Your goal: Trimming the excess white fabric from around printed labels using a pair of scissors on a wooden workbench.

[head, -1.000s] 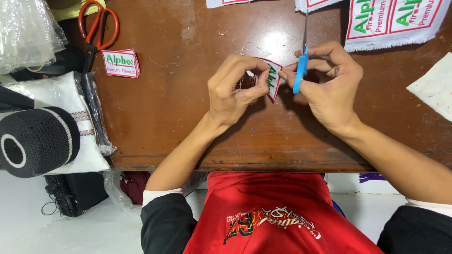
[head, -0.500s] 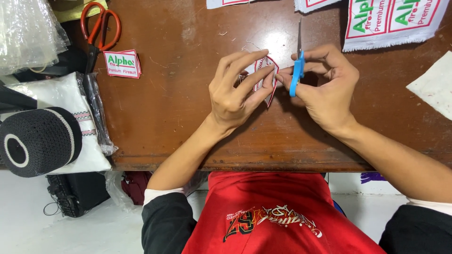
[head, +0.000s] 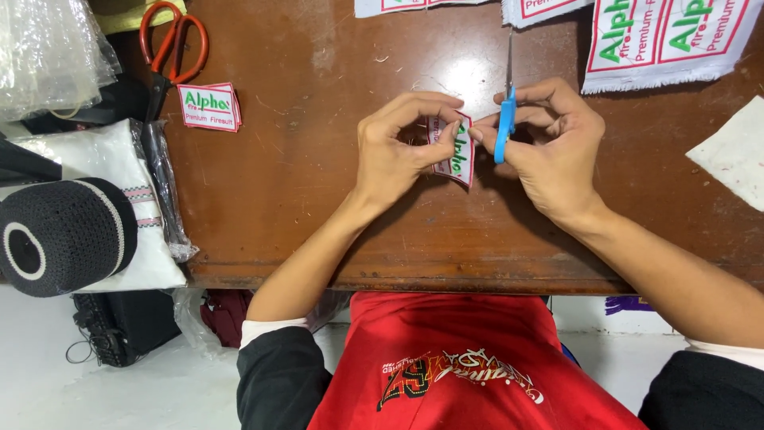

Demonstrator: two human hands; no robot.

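My left hand (head: 398, 151) pinches a small white embroidered patch (head: 456, 155) with a red border and green lettering, holding it just above the brown wooden table (head: 318, 207). My right hand (head: 553, 147) grips small blue-handled snips (head: 506, 119), whose thin blade points away from me. Its fingertips also touch the patch's right edge. Both hands meet over the middle of the table.
A stack of finished patches (head: 209, 107) lies at the left beside orange-handled scissors (head: 169, 49). Uncut sheets of patches (head: 664, 40) lie at the far right, a white cloth scrap (head: 732, 151) nearby. A black knitted cap (head: 64, 235) on white fabric sits left of the table.
The patch has been turned in my left hand's fingers, and my right hand has shifted the snips slightly while staying against the patch's edge.
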